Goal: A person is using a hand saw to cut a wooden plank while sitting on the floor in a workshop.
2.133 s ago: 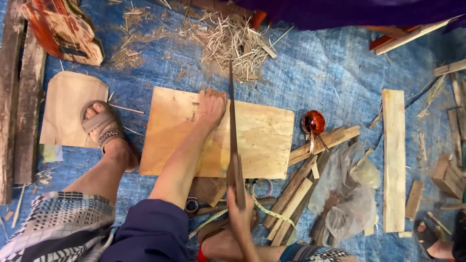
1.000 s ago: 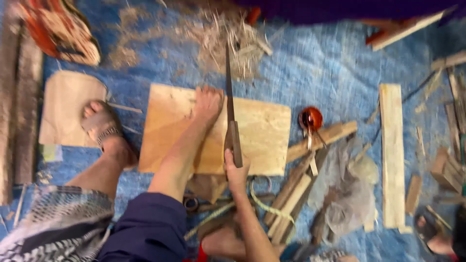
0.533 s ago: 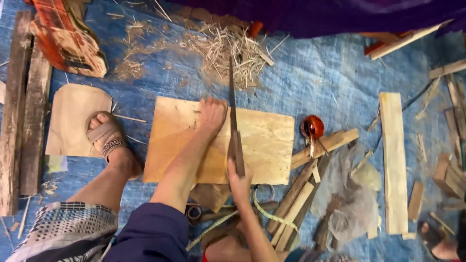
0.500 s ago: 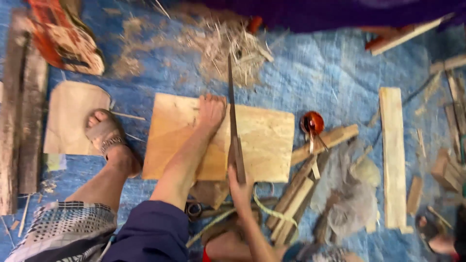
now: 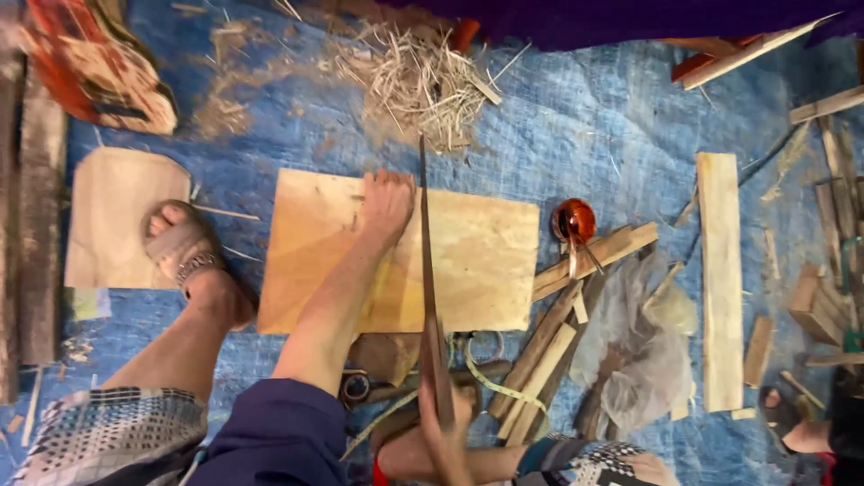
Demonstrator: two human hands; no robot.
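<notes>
Right hand (image 5: pixel 445 432), bottom centre of frame, is wrapped tight round the handle end of a long thin blade (image 5: pixel 425 261); the hand is blurred, so the exact finger lay can't be told. The blade runs nearly straight up the frame across a plywood board (image 5: pixel 468 261), tip just past the board's top edge, near a heap of shavings (image 5: pixel 414 85) at upper centre. Left hand isn't seen.

The board lies flat on a blue tarp (image 5: pixel 585 117), mid frame. A bare foot (image 5: pixel 382 211) presses on the board's top edge, just left of the blade, toes near the steel but whether touching can't be told. Other foot, in a sandal (image 5: pixel 184 247), rests on a smaller rounded ply piece (image 5: pixel 112 216) at left, well apart from the board.

Edges & room:
- Board's left and top edges face bare tarp; a strip of open tarp lies btwn the board and the small ply piece.
- Board's right edge is crowded: wood offcuts (image 5: pixel 576 306) lie slanted just beside its lower right corner, with a red round-headed tool (image 5: pixel 574 220) near the upper right.
- Bottom edge is tight: scissors (image 5: pixel 360 387), a tape measure strap (image 5: pixel 490 382) and the person's legs sit right below.
- Further right, a long plank (image 5: pixel 720 279) stands upright in frame, clear plastic (image 5: pixel 630 351) btwn it and the offcuts.
- Far left edge: dark old boards (image 5: pixel 36 234); upper left, a red-patterned object (image 5: pixel 90 63).
- Widest open tarp is upper right of the board, btwn the shavings and the plank.
</notes>
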